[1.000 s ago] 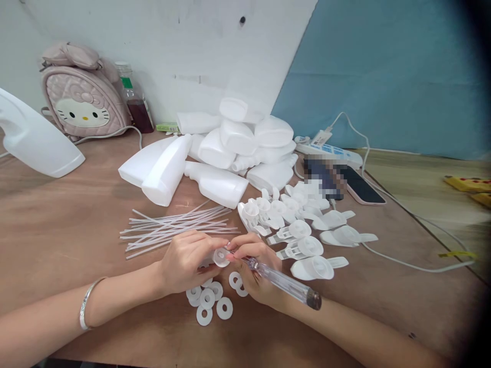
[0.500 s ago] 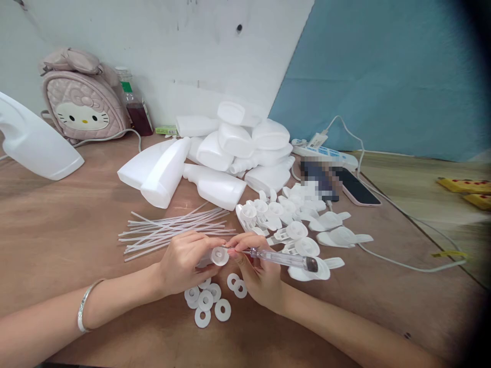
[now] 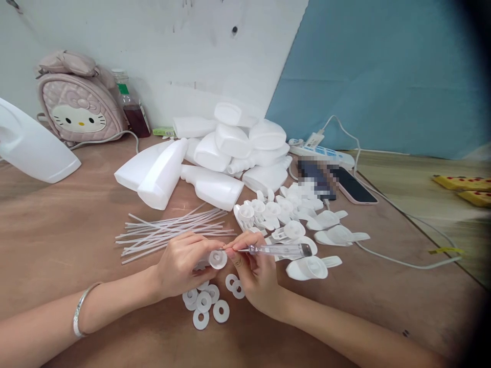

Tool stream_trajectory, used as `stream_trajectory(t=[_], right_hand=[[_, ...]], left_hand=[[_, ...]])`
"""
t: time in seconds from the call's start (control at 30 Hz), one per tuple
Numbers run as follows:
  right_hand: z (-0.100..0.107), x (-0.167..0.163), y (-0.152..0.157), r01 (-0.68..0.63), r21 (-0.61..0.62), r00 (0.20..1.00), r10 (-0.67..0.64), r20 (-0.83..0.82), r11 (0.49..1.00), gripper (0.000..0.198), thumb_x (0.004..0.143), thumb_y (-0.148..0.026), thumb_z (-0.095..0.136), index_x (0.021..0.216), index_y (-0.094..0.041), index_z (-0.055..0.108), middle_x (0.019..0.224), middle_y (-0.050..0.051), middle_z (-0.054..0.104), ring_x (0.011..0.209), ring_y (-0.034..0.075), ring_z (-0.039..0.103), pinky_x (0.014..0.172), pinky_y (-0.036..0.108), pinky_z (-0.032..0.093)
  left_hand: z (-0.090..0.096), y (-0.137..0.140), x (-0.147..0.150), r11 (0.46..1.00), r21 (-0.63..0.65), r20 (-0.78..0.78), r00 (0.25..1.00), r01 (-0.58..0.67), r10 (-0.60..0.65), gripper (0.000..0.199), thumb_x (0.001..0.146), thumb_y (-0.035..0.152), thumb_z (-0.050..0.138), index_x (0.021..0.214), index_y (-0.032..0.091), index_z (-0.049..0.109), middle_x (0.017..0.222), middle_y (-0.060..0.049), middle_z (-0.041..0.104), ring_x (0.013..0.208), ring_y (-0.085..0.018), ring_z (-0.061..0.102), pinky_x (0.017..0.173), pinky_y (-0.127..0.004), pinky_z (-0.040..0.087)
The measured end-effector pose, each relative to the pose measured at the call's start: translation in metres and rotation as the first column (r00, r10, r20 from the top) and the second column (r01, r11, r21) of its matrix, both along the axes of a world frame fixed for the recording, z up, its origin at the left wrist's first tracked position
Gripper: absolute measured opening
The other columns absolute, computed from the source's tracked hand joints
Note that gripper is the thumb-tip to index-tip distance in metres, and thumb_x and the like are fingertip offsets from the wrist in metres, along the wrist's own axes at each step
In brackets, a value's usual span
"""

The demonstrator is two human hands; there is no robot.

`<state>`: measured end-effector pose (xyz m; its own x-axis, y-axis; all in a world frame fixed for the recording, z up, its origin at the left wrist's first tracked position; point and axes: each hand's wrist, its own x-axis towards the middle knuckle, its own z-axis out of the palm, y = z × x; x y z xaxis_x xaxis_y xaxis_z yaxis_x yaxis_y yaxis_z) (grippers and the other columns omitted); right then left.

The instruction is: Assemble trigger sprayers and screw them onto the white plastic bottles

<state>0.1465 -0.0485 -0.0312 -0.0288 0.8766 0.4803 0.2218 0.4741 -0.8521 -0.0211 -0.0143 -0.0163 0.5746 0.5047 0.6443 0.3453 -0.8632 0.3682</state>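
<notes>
Toward the front of the tabletop [image 3: 57, 225], midway between its sides, the left hand [image 3: 182, 266] grips a white sprayer head [image 3: 218, 259], its round cup turned toward the wearer. Just beside it, the right hand [image 3: 255, 271] grasps a clear-handled screwdriver [image 3: 282, 250], shaft pointing left and butt toward the right edge. Fingertips hide the meeting place, so I cannot tell whether the tip touches the sprayer head.

Flat white washers [image 3: 209, 303] lie below and between the wrists, leaving brown surface between them and each forearm. Beyond the left hand, a loose sheaf of thin tubes [image 3: 164, 234] almost reaches the fingers; left of it, a broad stretch of bare brown runs to a large white bottle [image 3: 34, 143] at the left. More sprayer heads [image 3: 294, 230] crowd close beyond the right hand, the screwdriver's handle overlapping them in view, while the surface nearer the right corner offers that forearm more room. White bottles [image 3: 232, 140] are heaped toward the back edge, and a phone [image 3: 356, 186] lies by the right edge.
</notes>
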Motion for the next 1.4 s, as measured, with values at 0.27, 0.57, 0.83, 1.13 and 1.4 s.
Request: stream_trajectory(t=[0.27,0.57,0.83,1.13,1.4], right_hand=[[0.002,0.001,0.001,-0.033,-0.150,0.998,0.026,-0.051,0.988,0.008,0.085,-0.024,0.049,0.082,-0.022,0.042,0.073,-0.002,0.044,0.055,0.009,0.043,0.051,0.024,0.038],[0.003,0.000,0.001,-0.111,-0.279,0.976,0.052,-0.211,0.954,0.013,0.084,-0.029,0.053,0.079,-0.021,0.044,0.070,-0.004,0.042,0.056,0.008,0.040,0.052,0.023,0.033],[0.003,-0.001,0.008,-0.293,-0.386,0.852,0.056,-0.520,0.875,0.020,0.079,-0.031,0.061,0.077,-0.020,0.045,0.065,-0.006,0.044,0.054,0.006,0.040,0.050,0.021,0.032],[0.001,-0.001,0.013,-0.404,-0.375,0.735,0.052,-0.676,0.834,0.020,0.075,-0.027,0.066,0.075,-0.019,0.047,0.061,-0.006,0.052,0.047,0.004,0.039,0.046,0.020,0.030],[0.000,0.000,0.011,-0.387,-0.352,0.751,0.069,-0.657,0.852,0.017,0.077,-0.026,0.064,0.076,-0.020,0.048,0.063,-0.005,0.054,0.048,0.004,0.040,0.047,0.020,0.030]], left_hand=[[-0.002,0.001,-0.001,0.999,-0.018,-0.009,0.999,0.036,-0.036,0.026,0.076,0.017,0.059,0.101,0.016,0.055,0.079,-0.004,0.068,0.067,-0.014,0.062,0.061,-0.025,0.048],[-0.003,0.000,0.000,0.998,-0.051,0.012,1.000,0.028,-0.028,0.030,0.069,0.011,0.057,0.099,0.017,0.056,0.077,-0.003,0.068,0.063,-0.014,0.061,0.059,-0.025,0.047],[-0.004,0.001,-0.001,0.994,-0.113,0.013,1.000,0.007,-0.006,0.029,0.071,0.014,0.057,0.100,0.017,0.055,0.080,-0.005,0.068,0.065,-0.015,0.061,0.060,-0.027,0.047],[-0.002,0.000,-0.002,0.989,-0.145,0.031,0.999,0.024,-0.020,0.034,0.069,0.010,0.058,0.103,0.017,0.054,0.088,-0.006,0.068,0.073,-0.017,0.064,0.065,-0.027,0.049],[-0.002,0.001,-0.001,0.990,-0.143,0.038,0.999,-0.012,0.018,0.035,0.072,0.014,0.059,0.107,0.017,0.053,0.089,-0.005,0.068,0.077,-0.015,0.065,0.069,-0.024,0.051]])
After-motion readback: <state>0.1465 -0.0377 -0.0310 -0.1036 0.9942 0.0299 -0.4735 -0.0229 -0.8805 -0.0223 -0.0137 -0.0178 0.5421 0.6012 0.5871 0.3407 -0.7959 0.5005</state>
